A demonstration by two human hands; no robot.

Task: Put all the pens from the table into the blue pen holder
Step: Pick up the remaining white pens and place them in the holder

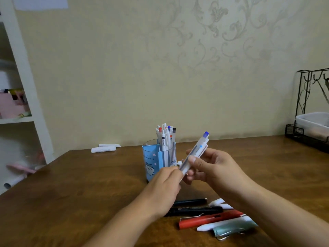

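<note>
Blue translucent plastic makes up the pen holder (154, 162), which stands at the centre of the frame on the wooden bench (89, 184); its lower right side is hidden behind the hands. White pens (165, 138) with red, blue and dark caps stand upright in it.

Just right of the holder, a small bundle of white pens (195, 154) is held tilted, the blue-capped end pointing to the upper right. How many pens are in the bundle is hard to tell, since they overlap. The right hand (211, 168) has its fingers clamped around the middle of the bundle, and the left hand (163, 189) pinches the bundle's lower end with its fingers closed on it.

Lower right of the hands, more pens lie on the bench: two black pens (194, 208), a red pen (210, 220), a white pen (224, 224) and a pale teal pen (233, 229); the right forearm covers their right ends.

Farther back at left centre lie rolled white items (103, 148), too blurred to identify. A black wire rack (306, 107) is cut off at the right edge, and a white shelf (19, 93) at the left.
</note>
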